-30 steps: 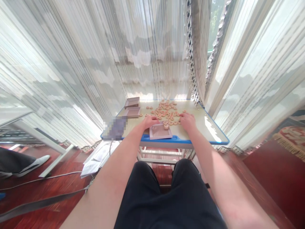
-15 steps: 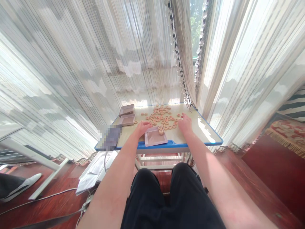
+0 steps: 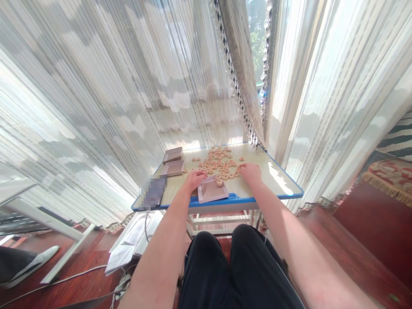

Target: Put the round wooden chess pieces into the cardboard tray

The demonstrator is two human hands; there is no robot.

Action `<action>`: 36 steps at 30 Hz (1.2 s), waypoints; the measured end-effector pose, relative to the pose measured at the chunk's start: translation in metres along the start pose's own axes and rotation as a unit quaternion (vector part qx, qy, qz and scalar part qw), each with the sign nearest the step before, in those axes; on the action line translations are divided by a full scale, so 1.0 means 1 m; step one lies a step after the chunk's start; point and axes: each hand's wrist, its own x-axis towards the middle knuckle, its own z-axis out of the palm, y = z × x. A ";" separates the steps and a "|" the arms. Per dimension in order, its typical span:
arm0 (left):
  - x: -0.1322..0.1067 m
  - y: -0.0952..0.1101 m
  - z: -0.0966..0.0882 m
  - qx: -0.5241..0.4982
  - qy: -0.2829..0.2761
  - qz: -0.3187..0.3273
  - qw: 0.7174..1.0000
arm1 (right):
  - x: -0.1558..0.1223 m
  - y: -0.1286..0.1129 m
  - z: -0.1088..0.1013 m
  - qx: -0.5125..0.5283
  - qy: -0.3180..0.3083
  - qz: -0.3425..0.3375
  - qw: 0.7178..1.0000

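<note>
I am steadying the shallow tray (image 3: 212, 189) with my left hand (image 3: 194, 178), fingers resting loosely; my right hand (image 3: 250, 172), fingers curled, is touching wooden chess pieces (image 3: 219, 159) on the table (image 3: 277, 180).

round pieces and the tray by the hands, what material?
Round pieces: probably wood, pale tan and matte, marks too small to read. Tray by the left hand: looks like cardboard or thin plastic, pinkish, thin raised rim; can't settle which.

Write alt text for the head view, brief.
Seated person's left hand rests at a shallow pink tray holding one wooden disc; right hand touches scattered wooden discs on a blue-edged table by curtains.
</note>
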 end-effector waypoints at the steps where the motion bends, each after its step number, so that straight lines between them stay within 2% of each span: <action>1: 0.000 0.000 0.000 -0.001 0.000 0.000 1.000 | 0.000 0.000 0.000 -0.002 0.003 -0.003 1.000; 7: 0.000 -0.001 0.000 -0.008 0.007 0.007 1.000 | -0.002 -0.002 -0.002 -0.025 0.011 -0.012 1.000; 13: 0.003 -0.007 0.002 0.007 -0.001 0.002 1.000 | -0.007 -0.011 -0.005 -0.008 -0.017 -0.087 0.996; 22: 0.003 -0.009 0.001 0.001 0.040 0.012 0.999 | -0.005 0.000 -0.012 0.034 -0.010 -0.040 0.999; 27: 0.002 -0.011 0.000 -0.009 0.039 0.008 0.999 | -0.007 -0.007 -0.010 0.026 -0.018 -0.064 0.997; 31: 0.001 -0.010 -0.001 0.004 0.034 0.022 0.999 | -0.008 -0.008 -0.010 -0.004 0.001 -0.047 0.999; 36: 0.000 -0.007 -0.001 0.021 0.033 0.021 0.999 | -0.010 -0.008 -0.008 -0.026 -0.038 -0.074 0.996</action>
